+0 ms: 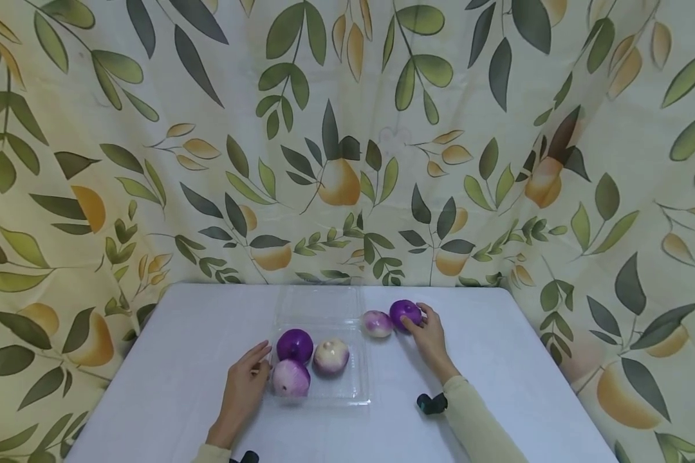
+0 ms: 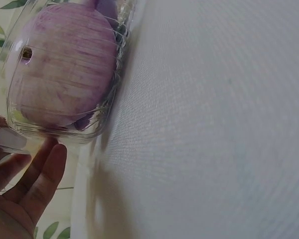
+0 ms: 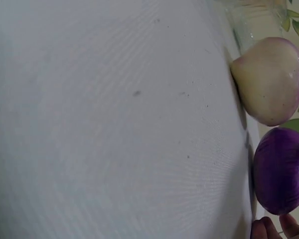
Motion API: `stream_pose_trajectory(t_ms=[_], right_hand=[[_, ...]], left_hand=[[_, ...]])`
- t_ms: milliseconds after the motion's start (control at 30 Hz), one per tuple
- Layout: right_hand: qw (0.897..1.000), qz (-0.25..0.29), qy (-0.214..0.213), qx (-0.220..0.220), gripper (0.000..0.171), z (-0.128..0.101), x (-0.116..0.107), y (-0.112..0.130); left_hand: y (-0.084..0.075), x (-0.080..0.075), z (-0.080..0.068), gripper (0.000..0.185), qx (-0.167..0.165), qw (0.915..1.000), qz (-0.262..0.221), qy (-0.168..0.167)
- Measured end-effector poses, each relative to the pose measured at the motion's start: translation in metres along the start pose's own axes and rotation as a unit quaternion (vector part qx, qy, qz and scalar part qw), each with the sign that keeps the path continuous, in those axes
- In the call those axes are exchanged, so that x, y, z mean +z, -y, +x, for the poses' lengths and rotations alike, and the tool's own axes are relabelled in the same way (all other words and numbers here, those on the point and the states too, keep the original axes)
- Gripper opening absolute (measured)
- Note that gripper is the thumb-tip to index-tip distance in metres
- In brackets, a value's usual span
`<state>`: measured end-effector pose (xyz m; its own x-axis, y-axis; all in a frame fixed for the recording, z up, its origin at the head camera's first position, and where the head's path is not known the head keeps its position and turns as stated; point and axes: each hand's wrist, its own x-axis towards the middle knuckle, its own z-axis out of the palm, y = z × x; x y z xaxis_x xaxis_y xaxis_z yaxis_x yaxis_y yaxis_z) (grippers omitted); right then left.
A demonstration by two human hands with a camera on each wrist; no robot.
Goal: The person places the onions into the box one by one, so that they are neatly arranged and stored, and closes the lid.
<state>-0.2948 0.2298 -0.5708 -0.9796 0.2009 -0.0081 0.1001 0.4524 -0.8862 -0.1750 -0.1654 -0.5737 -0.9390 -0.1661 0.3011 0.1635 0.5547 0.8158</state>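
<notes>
My right hand (image 1: 431, 334) grips a dark purple onion (image 1: 405, 315), thumb on its near side and fingers around its right. Close against that onion on the left lies a purple-and-white onion (image 1: 377, 324); in the right wrist view this pale onion (image 3: 271, 82) shows a pointed end. A clear plastic container (image 1: 356, 386) holds another dark purple onion (image 1: 295, 347), a pale onion (image 1: 331, 357) and a pinkish-purple onion (image 1: 291, 378). My left hand (image 1: 244, 379) is at the container's left side, its fingers extended, fingertips (image 2: 57, 154) at the container wall.
The container's clear lid (image 1: 318, 303) lies folded back behind it. A white cloth covers the table (image 1: 197, 334), and a leaf-patterned curtain (image 1: 324, 244) hangs along its back edge. A black wrist device (image 1: 432, 404) sits by the right sleeve.
</notes>
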Motion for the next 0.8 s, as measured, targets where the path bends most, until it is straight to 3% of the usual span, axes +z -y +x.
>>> stream_pose_trajectory(t_ms=[567, 800], right_hand=[[0.999, -0.047, 0.011, -0.014, 0.070, 0.0051, 0.0014, -0.0031], [0.999, -0.032, 0.007, -0.001, 0.071, 0.0007, 0.0005, -0.0033]], left_hand=[[0.0016, 0.0004, -0.0009, 0.033, 0.007, 0.9999, -0.009, -0.005], [0.0011, -0.0007, -0.0009, 0.033, 0.018, 0.9998, -0.011, -0.005]])
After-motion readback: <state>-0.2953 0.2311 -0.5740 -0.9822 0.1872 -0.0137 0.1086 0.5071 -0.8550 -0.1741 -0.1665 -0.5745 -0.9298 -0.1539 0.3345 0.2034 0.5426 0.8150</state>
